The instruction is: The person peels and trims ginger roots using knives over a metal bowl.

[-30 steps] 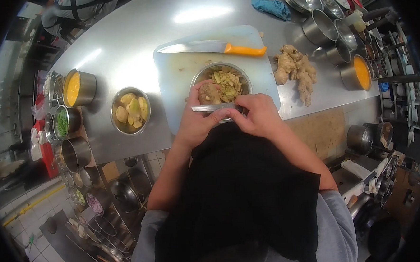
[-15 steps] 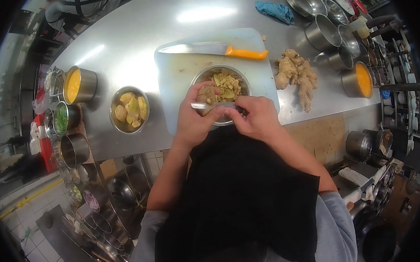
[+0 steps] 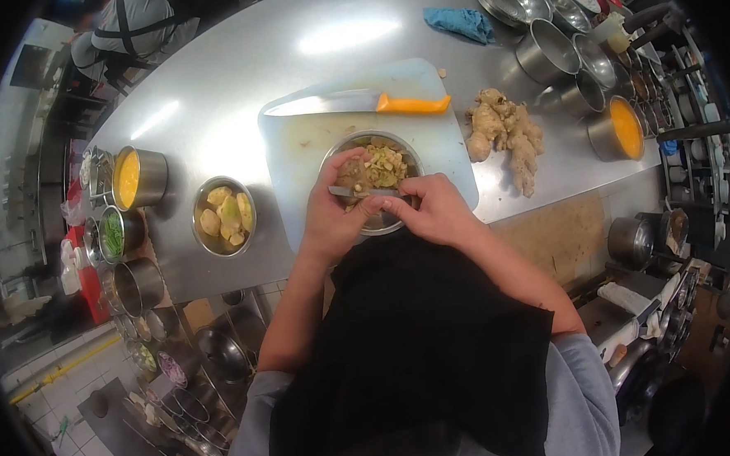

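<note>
My left hand [image 3: 328, 222] is closed around a brown-skinned piece of ginger [image 3: 351, 174], over a steel bowl [image 3: 416, 154] of ginger peelings [image 3: 388, 167]. In my right hand [image 3: 440, 212] is a small knife, its blade [image 3: 348, 192] lying across the ginger; the handle is hidden by the fingers. Both thumbs meet close to the blade. The bowl stands on a white cutting board [image 3: 287, 154]. Behind it on the board lies a large knife with an orange handle [image 3: 413, 103]. Unpeeled ginger root [image 3: 504, 134] rests to the right, and peeled ginger [image 3: 230, 212] fills a bowl at left.
Pots of orange liquid stand at the left [image 3: 129, 177] and right [image 3: 625, 128] of the steel table. A blue cloth [image 3: 459, 25] and several steel pots [image 3: 547, 52] are at the far right. Another person [image 3: 136, 29] is beyond the table, top left.
The view has shifted slightly, so the board and bowl appear lower and further left. The small knife's blade has turned and shows narrower against the ginger. Both hands keep their holds.
</note>
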